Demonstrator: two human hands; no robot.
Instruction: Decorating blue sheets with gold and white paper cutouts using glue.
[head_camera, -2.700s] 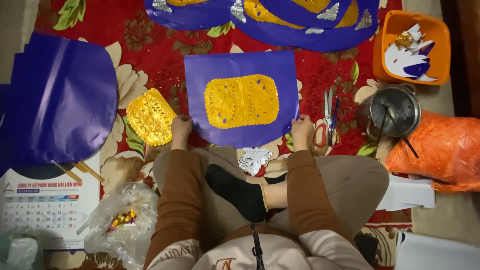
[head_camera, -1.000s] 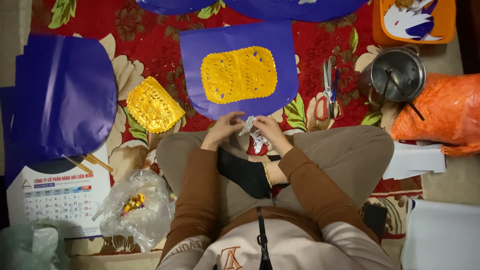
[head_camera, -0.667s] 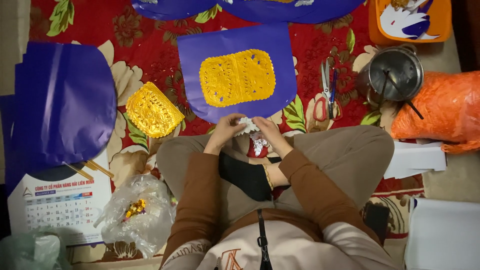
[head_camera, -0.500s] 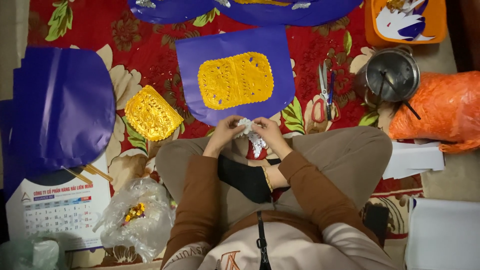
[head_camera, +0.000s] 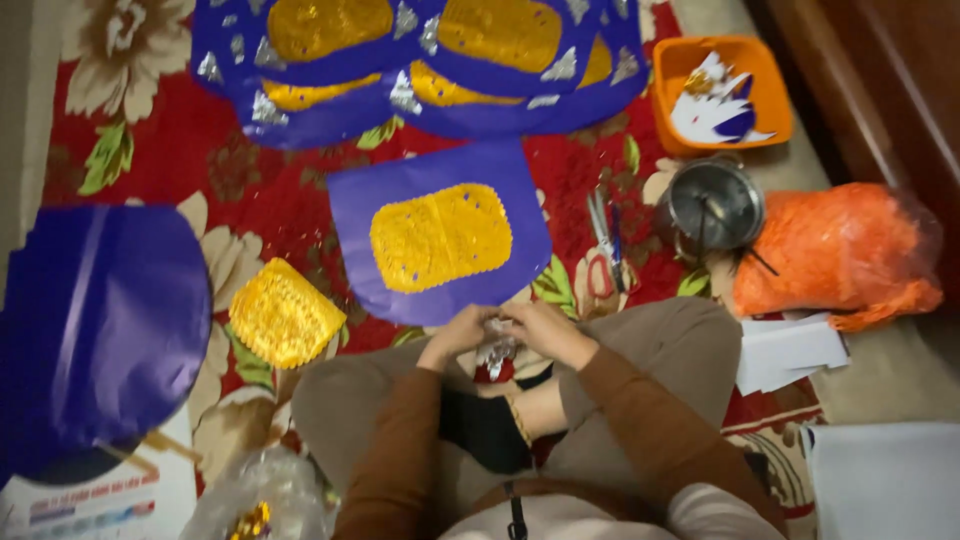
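Observation:
My left hand (head_camera: 458, 333) and my right hand (head_camera: 536, 330) meet over my crossed legs, both pinching a small stack of silver foil cut-outs (head_camera: 496, 350). Just beyond my hands lies a purple paper sheet (head_camera: 440, 232) with a gold perforated panel (head_camera: 441, 236) stuck on its middle. A loose stack of gold panels (head_camera: 283, 314) lies on the carpet to my left.
Finished purple sheets with gold and silver pieces (head_camera: 420, 55) lie at the far edge. A stack of purple paper (head_camera: 95, 325) is at left. Scissors (head_camera: 603, 250), a metal pot (head_camera: 712, 207), an orange tray (head_camera: 718, 95) and an orange bag (head_camera: 830, 250) sit at right.
My hands left the purple sheet's lower corners, came together at my lap and took up the silver foil pieces. The camera view has shifted slightly.

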